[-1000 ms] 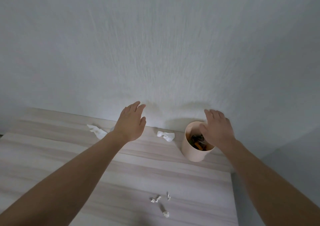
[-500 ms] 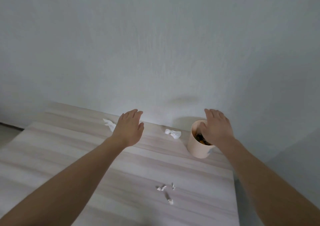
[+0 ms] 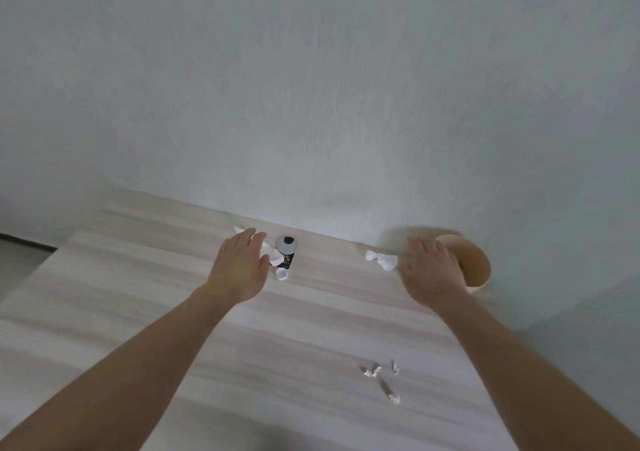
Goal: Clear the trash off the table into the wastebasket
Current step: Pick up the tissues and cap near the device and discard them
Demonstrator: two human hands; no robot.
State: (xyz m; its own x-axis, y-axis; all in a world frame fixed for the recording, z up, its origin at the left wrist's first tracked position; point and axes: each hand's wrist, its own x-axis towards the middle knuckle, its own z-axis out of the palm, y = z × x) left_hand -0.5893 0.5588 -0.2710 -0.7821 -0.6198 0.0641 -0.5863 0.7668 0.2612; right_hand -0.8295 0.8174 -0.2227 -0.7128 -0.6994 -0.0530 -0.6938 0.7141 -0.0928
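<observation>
Little looked done: crumpled tissue (image 3: 382,260) lay at twelve o'clock on the bench (image 3: 138,294), scraps (image 3: 381,378) at five, wastebasket (image 3: 476,267) at two. Both hands, left (image 3: 239,270) and right (image 3: 433,274), hovered spread and empty.

Plain room, wooden table (image 3: 138,277), bare wall (image 3: 311,87)

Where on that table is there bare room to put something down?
The table's whole left side, left of the left hand, is bare, and so is the middle strip between both forearms. It is crowded by the wall: tissue, a small tube, and the wastebasket beside the right hand. Paper scraps litter the near right.
</observation>
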